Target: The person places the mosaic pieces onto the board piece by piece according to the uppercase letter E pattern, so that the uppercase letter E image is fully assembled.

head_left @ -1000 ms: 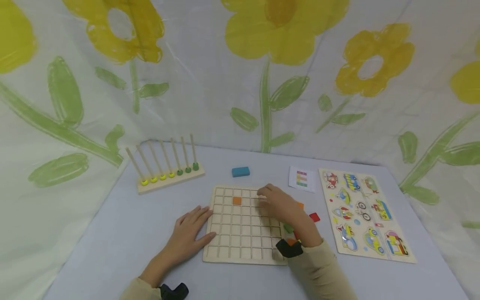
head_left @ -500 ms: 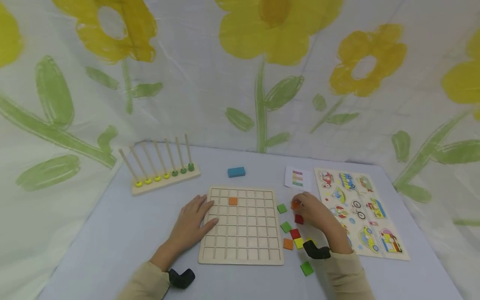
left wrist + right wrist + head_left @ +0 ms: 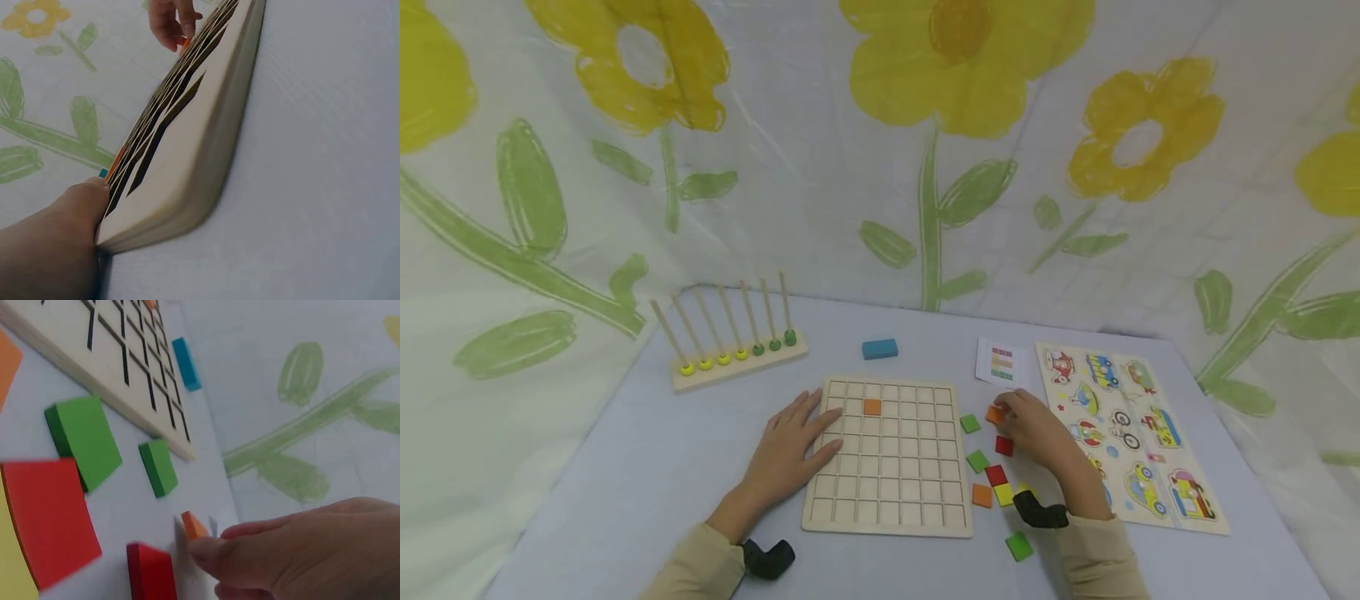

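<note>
The left hand (image 3: 793,442), thumb spread from its fingers, rests on the 9 o'clock edge of the pale wooden grid board (image 3: 889,467), presumably to steady it. The right hand (image 3: 1033,429) pinches an orange square wooden tile (image 3: 193,525). The tile lies at the grip's fingertips, 2 o'clock from the board's centre, beyond its edge.

Pinched in right hand (image 3: 1033,429): orange tile (image 3: 194,525). Near its thumb, red tile (image 3: 1004,446); left of it, green tile (image 3: 971,423). Touching left hand (image 3: 790,446): pale wooden board (image 3: 886,531), dark-gridded. Beyond both hands: blue block (image 3: 880,349), then white sheet (image 3: 805,208) patterned with yellow flowers (image 3: 895,75), green leaves (image 3: 977,192).
</note>
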`<state>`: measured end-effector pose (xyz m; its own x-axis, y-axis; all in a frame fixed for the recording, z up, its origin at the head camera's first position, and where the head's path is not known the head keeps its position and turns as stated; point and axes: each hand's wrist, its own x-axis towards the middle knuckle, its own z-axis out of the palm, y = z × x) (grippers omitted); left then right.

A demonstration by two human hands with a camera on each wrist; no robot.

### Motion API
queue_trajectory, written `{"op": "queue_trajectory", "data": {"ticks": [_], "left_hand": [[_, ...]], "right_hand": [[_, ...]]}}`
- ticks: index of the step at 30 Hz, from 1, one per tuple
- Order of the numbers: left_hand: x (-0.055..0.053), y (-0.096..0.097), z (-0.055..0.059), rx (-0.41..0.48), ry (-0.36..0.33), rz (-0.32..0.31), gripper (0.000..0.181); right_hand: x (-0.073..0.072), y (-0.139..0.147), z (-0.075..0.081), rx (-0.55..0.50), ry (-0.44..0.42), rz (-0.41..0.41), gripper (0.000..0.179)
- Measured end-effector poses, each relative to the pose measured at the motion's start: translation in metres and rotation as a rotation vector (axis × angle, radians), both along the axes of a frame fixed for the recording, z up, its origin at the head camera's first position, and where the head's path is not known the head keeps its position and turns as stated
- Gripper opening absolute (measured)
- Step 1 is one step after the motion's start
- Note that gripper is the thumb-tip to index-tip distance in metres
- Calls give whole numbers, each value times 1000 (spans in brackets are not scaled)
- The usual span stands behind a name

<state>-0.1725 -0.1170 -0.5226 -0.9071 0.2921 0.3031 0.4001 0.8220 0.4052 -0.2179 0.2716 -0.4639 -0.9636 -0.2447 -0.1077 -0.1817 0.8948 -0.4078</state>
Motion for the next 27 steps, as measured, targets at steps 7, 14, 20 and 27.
{"op": "queue_trajectory", "data": {"ticks": [7,14,20,27], "left_hand": [[0,-1,1,-17,6,-5,51],[-1,0,0,4,10,-15,44],[-1,1,0,4,-8,-10,44],[0,0,1,-17,-46,-1,45]], "right_hand": [[-3,-35,5,-45,17,47,25],[-11,-91,8,-93,64,227,22],[-22,-120,3,-89,93,354,19],[-27,-130,-5,-78,88,391,14]]}}
